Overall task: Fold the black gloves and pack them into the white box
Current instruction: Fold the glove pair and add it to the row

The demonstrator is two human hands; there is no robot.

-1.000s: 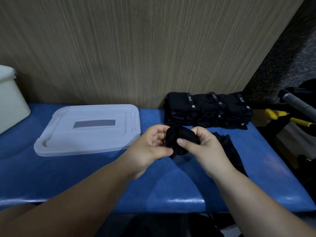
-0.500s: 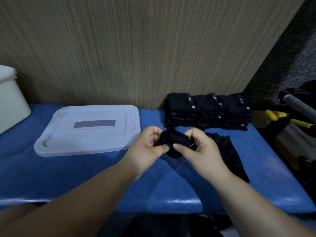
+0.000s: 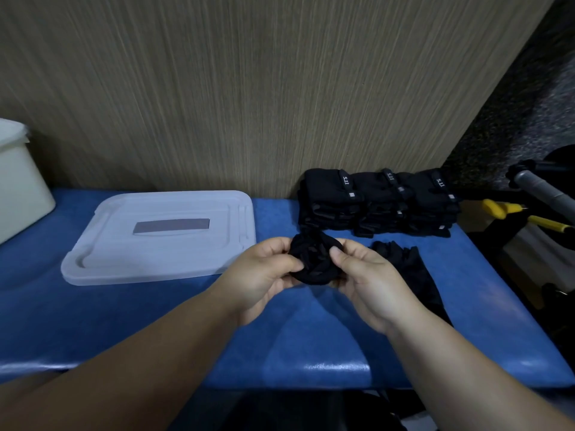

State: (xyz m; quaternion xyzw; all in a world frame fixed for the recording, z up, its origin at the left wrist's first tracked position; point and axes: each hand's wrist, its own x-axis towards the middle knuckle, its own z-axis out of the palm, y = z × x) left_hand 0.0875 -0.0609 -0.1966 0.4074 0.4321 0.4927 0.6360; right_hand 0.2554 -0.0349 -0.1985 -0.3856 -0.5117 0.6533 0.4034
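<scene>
Balled black glove [image 3: 314,259] above blue bench; white box [image 3: 21,181] far left.

Dim, even light is cast from above, and a soft shadow is thrown on the blue table [image 3: 311,331] just beneath the left hand [image 3: 261,278] and right hand [image 3: 370,284]. A pale glare streak is seen on the table edge below them, and the black glove bundle [image 3: 314,262] gripped between them is rendered almost detailless.
</scene>
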